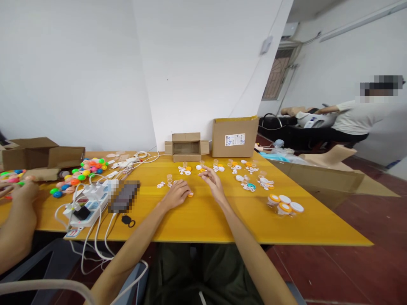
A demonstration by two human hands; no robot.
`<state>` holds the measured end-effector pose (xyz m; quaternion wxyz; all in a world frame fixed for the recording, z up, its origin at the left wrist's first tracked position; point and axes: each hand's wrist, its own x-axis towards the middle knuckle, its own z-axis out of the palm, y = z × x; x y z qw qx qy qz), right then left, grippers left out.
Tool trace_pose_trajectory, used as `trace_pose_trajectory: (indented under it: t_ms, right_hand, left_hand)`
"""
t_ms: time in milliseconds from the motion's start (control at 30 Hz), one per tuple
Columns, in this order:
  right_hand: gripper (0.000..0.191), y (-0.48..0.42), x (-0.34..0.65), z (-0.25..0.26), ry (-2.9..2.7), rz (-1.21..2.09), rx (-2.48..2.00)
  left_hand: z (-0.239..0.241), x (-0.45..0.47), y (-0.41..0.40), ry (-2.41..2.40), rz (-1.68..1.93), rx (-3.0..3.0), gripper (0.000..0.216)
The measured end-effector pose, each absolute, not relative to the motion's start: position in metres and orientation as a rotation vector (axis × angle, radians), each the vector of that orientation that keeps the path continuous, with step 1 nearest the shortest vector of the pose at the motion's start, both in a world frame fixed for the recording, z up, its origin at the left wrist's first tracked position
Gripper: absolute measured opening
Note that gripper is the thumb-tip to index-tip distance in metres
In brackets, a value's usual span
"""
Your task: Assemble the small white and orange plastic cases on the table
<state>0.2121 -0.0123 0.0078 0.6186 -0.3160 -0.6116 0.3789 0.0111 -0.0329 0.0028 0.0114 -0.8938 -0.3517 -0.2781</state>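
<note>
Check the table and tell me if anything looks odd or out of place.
Nothing looks clearly spilled or broken. What stands out, on the left, is the white cables at the power strip: they criss-cross and droop over the near edge of the table, looking untidy. The small white pieces lie in little groups.

At your left fingers (183,189) you see an orange-and-white piece (190,195); beneath them, the tabletop (260,226) is yellow-orange.
</note>
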Motion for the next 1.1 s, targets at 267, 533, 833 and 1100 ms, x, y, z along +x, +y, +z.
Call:
trace_pose_trajectory:
  t_ms: [267,533,833,1100]
  right_hand:
    - [0.043,-0.011,0.207,0.000,-1.528,1.037,-0.773]
    - [0.037,-0.008,0.207,-0.006,-1.688,1.091,-0.834]
    - [0.039,-0.010,0.204,-0.011,-1.780,0.845,-0.859]
    - [0.043,-0.009,0.204,-0.016,-1.864,0.775,-0.861]
  left_hand:
    - [0.004,0.011,-0.033,-1.103,-0.844,-2.801,0.027]
    - [0.004,0.011,-0.032,-1.079,-0.825,-2.811,0.028]
    - [0.003,0.011,-0.031,-1.074,-0.840,-2.816,0.028]
    - [0.003,0.010,-0.032,-1.098,-0.822,-2.822,0.028]
